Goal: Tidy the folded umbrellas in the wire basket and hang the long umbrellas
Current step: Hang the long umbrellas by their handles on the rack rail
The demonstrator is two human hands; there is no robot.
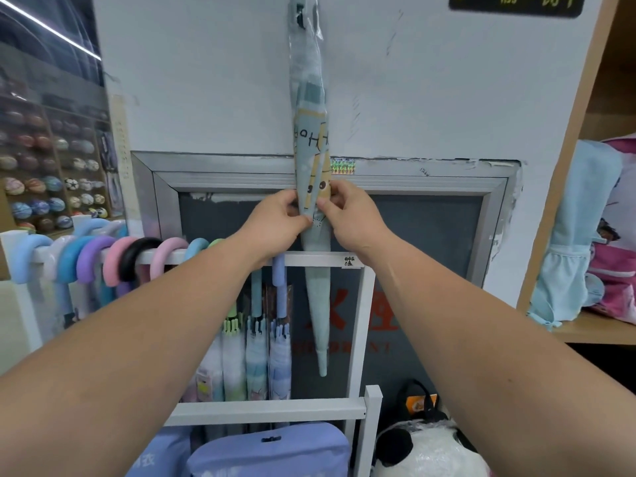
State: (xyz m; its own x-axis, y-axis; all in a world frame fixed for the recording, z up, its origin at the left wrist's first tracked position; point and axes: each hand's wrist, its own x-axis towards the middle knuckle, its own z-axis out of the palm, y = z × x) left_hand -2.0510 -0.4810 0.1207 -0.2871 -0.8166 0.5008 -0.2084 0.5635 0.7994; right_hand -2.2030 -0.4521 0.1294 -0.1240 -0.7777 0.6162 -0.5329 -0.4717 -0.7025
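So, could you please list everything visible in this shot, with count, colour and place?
long umbrella: one, pale green with cartoon print, plastic-wrapped, held upright at centre.
hooked handles: about nine, pastel colours and one black, on the white rail at left.
white rack: one, below centre.
hanging umbrellas: several, pastel, inside the rack.
framed panel: one, grey, on the wall.
balls: many, mixed colours, far-left shelves.
backpacks: two, blue and pink, right shelf.
left hand: gripping the umbrella.
right hand: gripping the umbrella.
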